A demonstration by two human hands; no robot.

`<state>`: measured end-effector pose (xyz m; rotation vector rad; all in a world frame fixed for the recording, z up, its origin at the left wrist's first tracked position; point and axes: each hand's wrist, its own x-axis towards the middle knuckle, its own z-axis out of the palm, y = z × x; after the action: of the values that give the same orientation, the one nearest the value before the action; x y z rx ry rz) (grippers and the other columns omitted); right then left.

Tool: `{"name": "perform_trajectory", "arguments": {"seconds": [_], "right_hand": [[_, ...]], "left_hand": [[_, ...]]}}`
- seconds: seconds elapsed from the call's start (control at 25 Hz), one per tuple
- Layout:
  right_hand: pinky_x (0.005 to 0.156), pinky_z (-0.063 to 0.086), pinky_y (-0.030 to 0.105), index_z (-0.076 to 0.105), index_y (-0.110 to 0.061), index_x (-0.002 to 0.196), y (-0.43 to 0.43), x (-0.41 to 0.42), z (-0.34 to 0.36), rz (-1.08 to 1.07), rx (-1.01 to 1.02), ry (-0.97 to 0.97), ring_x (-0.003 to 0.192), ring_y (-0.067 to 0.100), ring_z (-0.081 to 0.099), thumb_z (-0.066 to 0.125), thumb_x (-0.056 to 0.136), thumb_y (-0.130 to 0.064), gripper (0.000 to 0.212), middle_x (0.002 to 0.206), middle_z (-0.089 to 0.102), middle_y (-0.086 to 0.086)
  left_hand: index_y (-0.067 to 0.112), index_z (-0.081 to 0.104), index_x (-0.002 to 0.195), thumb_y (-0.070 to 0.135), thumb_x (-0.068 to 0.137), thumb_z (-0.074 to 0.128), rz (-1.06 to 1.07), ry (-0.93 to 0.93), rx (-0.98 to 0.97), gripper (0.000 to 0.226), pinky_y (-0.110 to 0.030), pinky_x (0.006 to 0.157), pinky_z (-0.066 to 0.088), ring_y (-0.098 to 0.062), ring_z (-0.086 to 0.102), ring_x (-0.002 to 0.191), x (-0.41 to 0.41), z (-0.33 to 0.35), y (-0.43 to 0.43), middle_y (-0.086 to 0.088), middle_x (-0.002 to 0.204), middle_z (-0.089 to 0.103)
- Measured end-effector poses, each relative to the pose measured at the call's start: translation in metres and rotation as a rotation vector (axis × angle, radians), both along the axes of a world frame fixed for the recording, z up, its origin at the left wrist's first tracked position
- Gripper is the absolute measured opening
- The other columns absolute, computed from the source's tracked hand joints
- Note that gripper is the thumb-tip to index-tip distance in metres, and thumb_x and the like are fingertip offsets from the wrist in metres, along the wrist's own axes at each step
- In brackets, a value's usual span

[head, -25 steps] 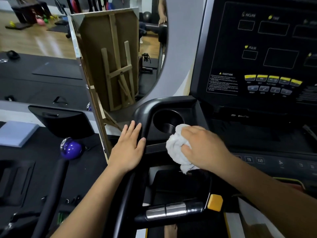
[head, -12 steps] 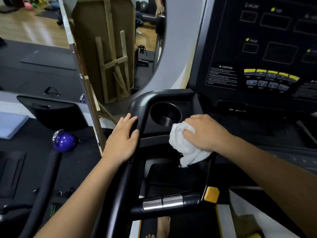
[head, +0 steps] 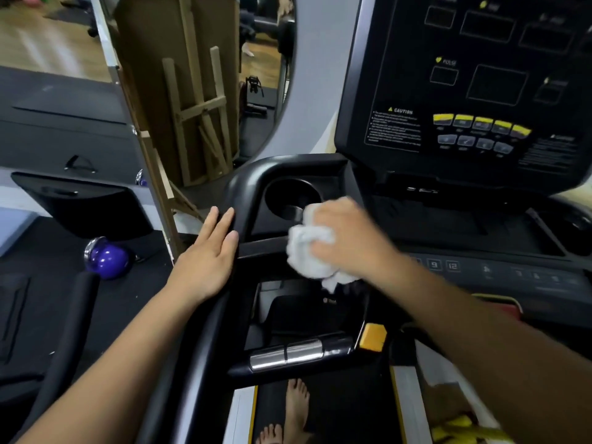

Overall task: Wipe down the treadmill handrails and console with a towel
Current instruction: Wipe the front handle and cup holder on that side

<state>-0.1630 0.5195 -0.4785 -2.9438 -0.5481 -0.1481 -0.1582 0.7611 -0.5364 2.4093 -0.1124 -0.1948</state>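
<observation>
Towel (head: 312, 251) presses black console (head: 455, 91) ledge beside cupholder (head: 293, 197); gym mirror (head: 205, 91) behind.

— Where's the towel (head: 309, 251)?
— White, bunched into a wad, pressed on the black ledge at five o'clock from the round cup holder (head: 290, 197).
— The handrail (head: 205, 334)?
— Black, curving from seven o'clock up toward twelve.
— And the console (head: 474, 91)?
— Dark, tilted panel at one o'clock, yellow buttons in a row.
</observation>
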Motion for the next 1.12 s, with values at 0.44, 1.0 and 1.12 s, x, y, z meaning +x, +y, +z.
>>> {"name": "perform_trajectory", "arguments": {"seconds": [0.44,1.0,1.12], "right_hand": [[0.071,0.046,0.034,0.053,-0.017,0.087,-0.005,-0.007,-0.001,-0.178,0.236,0.032,0.086,0.018,0.054,0.047,0.091,-0.025,0.011,0.091,0.058,-0.004],[0.061,0.038,0.03,0.046,-0.026,0.075,0.02,-0.1,-0.007,-0.082,0.016,0.139,0.068,0.019,0.048,0.031,0.078,-0.041,0.022,0.072,0.051,-0.005],[0.062,0.046,0.035,0.055,-0.018,0.077,0.026,-0.126,-0.014,0.047,-0.038,0.029,0.071,0.018,0.047,0.039,0.08,-0.036,0.025,0.075,0.055,-0.003]], "left_hand": [[0.057,0.001,0.149,0.068,0.096,0.017,0.112,0.151,0.116,0.056,-0.045,0.108,0.031,-0.038,0.038,0.138,-0.028,-0.002,0.009,-0.016,0.155,0.035],[0.025,0.034,0.152,0.058,0.098,0.019,-0.373,-0.36,0.518,0.065,-0.065,0.115,0.016,-0.035,0.016,0.15,-0.12,-0.015,-0.014,-0.012,0.161,0.026],[0.021,0.044,0.147,0.06,0.1,0.014,-0.511,-0.347,0.6,0.067,-0.065,0.116,0.01,-0.032,0.032,0.145,-0.132,-0.019,-0.022,-0.011,0.147,0.05]]}}
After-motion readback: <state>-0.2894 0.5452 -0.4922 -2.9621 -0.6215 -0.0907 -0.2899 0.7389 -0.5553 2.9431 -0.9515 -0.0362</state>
